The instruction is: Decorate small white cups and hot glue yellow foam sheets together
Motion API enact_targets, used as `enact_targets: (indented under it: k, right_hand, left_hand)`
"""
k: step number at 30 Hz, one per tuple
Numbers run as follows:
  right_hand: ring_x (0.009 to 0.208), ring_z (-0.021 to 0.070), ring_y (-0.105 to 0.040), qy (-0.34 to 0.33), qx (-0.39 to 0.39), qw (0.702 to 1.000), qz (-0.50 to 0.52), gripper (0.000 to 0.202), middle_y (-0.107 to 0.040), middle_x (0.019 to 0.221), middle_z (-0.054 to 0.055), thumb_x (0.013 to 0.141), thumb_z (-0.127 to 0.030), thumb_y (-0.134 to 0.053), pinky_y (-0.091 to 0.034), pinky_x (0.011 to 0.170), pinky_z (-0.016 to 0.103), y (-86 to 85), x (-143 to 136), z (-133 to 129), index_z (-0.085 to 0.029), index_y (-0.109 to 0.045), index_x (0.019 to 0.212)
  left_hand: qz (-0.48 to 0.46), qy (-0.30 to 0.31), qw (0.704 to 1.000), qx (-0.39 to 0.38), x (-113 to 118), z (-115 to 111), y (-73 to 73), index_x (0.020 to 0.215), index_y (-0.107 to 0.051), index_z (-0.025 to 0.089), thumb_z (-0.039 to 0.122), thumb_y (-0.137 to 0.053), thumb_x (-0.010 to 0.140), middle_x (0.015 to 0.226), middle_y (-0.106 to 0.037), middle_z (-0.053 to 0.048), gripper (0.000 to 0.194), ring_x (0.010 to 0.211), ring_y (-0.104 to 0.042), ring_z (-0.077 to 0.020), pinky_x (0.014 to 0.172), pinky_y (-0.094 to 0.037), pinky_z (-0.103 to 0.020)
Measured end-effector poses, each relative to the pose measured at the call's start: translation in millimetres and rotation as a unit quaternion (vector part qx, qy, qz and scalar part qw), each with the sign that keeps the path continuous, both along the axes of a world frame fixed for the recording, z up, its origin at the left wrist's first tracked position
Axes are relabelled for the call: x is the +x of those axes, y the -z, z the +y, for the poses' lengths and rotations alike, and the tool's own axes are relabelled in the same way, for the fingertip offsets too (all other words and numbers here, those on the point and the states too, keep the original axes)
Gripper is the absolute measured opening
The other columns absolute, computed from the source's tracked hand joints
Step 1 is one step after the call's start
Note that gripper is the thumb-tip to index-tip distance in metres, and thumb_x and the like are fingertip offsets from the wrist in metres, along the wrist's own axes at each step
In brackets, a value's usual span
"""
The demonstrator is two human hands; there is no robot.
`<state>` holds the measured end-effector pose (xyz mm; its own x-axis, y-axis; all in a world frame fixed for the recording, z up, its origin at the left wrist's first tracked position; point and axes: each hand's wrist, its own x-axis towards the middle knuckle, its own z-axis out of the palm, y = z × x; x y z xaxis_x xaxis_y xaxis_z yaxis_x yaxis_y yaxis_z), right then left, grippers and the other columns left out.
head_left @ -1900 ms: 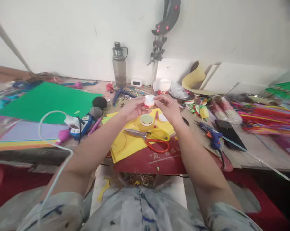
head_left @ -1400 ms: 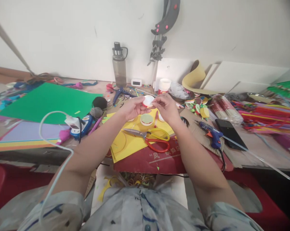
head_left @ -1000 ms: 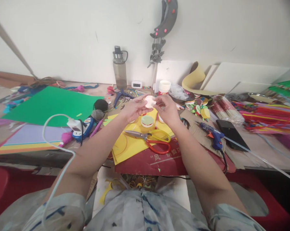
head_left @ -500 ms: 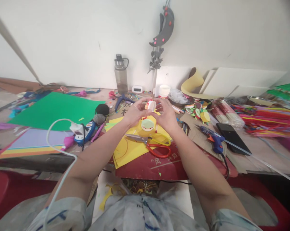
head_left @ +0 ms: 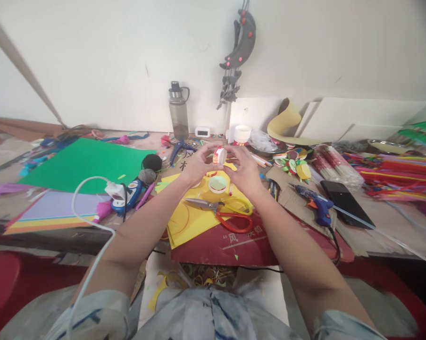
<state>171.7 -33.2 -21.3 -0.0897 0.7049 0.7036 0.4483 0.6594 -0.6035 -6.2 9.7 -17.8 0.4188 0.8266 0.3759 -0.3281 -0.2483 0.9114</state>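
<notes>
My left hand (head_left: 199, 165) is closed around one side of a small white ring with red print (head_left: 220, 156), like a slice of a paper cup. On its other side my right hand (head_left: 246, 169) has its fingers at the upper edge. The ring stands on edge between them, above the table. Just below lies a similar shallow round piece (head_left: 218, 184) with a pale green inside, resting on yellow paper (head_left: 184, 226). Scissors (head_left: 234, 215) with red and yellow handles lie open in front of it.
A blue glue gun (head_left: 321, 208) and black phone (head_left: 345, 203) lie to the right. At left are green paper (head_left: 88, 165) and a plugged power strip (head_left: 128, 196) with a white cable. A bottle (head_left: 178, 113) and paper cup (head_left: 242, 134) stand at the back.
The ring has turned a little between my fingers, showing more of its printed side. Both hands stay in nearly the same place, and the view has shifted slightly.
</notes>
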Motion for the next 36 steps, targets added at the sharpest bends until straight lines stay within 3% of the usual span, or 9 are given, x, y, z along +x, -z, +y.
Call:
enact_targets:
  k: [6,13,21,26,31,36]
  right_hand:
    - [0.11,0.0276,-0.069,-0.059,0.001,0.998,0.014,0.046,-0.067,0.127,0.011,0.088,-0.042,-0.076,-0.062,0.099,0.049,1.2,2.0,4.7,-0.028,-0.065,0.13]
    - [0.1,0.0251,-0.071,-0.041,-0.029,0.998,0.038,0.05,-0.068,0.122,0.011,0.085,-0.056,-0.078,-0.063,0.09,0.047,0.9,1.8,4.5,-0.028,-0.069,0.125]
    - [0.099,0.0228,-0.068,-0.075,-0.079,0.991,0.074,0.047,-0.066,0.123,0.009,0.083,-0.047,-0.077,-0.061,0.088,0.043,3.1,6.9,11.4,-0.027,-0.066,0.125]
    - [0.107,0.0241,-0.069,-0.12,-0.155,0.972,0.129,0.048,-0.072,0.126,0.007,0.079,-0.044,-0.079,-0.057,0.1,0.048,0.3,13.7,13.4,-0.027,-0.068,0.122]
    - [0.111,0.0253,-0.071,-0.175,-0.212,0.943,0.188,0.054,-0.076,0.122,0.007,0.078,-0.057,-0.08,-0.056,0.104,0.049,-1.1,14.5,11.4,-0.027,-0.07,0.121]
    - [0.112,0.0251,-0.071,-0.162,-0.238,0.932,0.22,0.058,-0.076,0.125,0.006,0.073,-0.065,-0.083,-0.059,0.102,0.048,-0.3,15.6,11.7,-0.028,-0.072,0.116]
  left_hand:
    - [0.005,-0.018,0.999,0.033,-1.5,1.7,-2.1,0.114,-0.066,0.023,0.031,-0.103,0.05,0.118,-0.068,-0.005,0.074,0.104,-0.065,-0.0206,0.09,-0.051,-0.031]
    - [0.012,-0.011,1.0,0.005,-2.3,-0.9,-5.0,0.113,-0.068,0.023,0.029,-0.102,0.05,0.116,-0.071,-0.005,0.072,0.105,-0.068,-0.0218,0.091,-0.054,-0.033]
    - [-0.002,0.021,0.998,-0.056,-3.1,-0.3,-2.3,0.118,-0.067,0.024,0.034,-0.099,0.058,0.114,-0.072,-0.004,0.069,0.095,-0.069,-0.0178,0.078,-0.06,-0.028]
    - [-0.021,0.015,0.996,-0.084,-0.8,-1.5,-1.9,0.116,-0.066,0.022,0.036,-0.102,0.053,0.109,-0.07,-0.004,0.074,0.094,-0.07,-0.0169,0.08,-0.063,-0.03]
    - [-0.023,0.01,0.994,-0.109,2.8,-6.4,-4.7,0.11,-0.064,0.019,0.041,-0.102,0.054,0.107,-0.068,-0.003,0.071,0.091,-0.07,-0.0163,0.078,-0.065,-0.032]
    - [-0.031,0.002,0.992,-0.119,5.2,-6.9,-3.7,0.11,-0.063,0.019,0.041,-0.1,0.058,0.103,-0.068,-0.002,0.068,0.088,-0.07,-0.0158,0.082,-0.065,-0.037]
